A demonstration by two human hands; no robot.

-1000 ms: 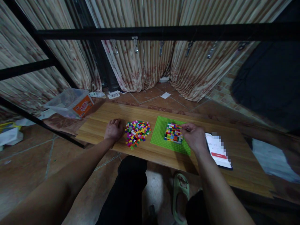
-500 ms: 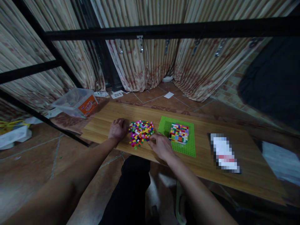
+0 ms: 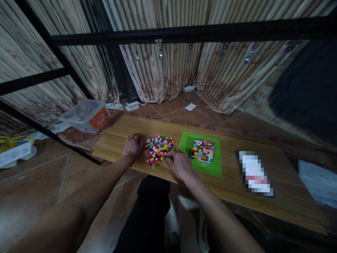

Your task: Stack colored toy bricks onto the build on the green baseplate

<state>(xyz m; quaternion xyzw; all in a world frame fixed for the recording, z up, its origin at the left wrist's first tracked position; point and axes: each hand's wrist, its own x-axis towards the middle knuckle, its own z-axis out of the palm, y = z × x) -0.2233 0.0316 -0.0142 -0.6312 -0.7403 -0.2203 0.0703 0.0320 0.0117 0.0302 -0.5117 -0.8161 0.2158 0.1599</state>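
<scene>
A heap of small multicoloured toy bricks (image 3: 159, 149) lies spread on the wooden table. Just left of it my left hand (image 3: 133, 146) rests on the tabletop, its fingers curled in. My right hand (image 3: 180, 163) is at the heap's lower right edge, with thumb and fingertips pinched together. Whatever may be between those fingertips is too small to make out. Right of that hand is a green studded baseplate (image 3: 216, 165). On it stands a block of tightly packed coloured bricks (image 3: 202, 151), with white along its lower edge.
A blurred-out white and red item (image 3: 255, 174) lies on the table (image 3: 284, 196) to the right. Beyond the table's left end, a clear plastic bin (image 3: 84, 114) with an orange label stands on the floor. A black metal bar (image 3: 173, 35) with hanging clips crosses ahead, before striped curtains.
The view has shifted slightly, so the table's things appear a little further right. Both hands keep nearly the same places beside the heap, the right one still pinched.
</scene>
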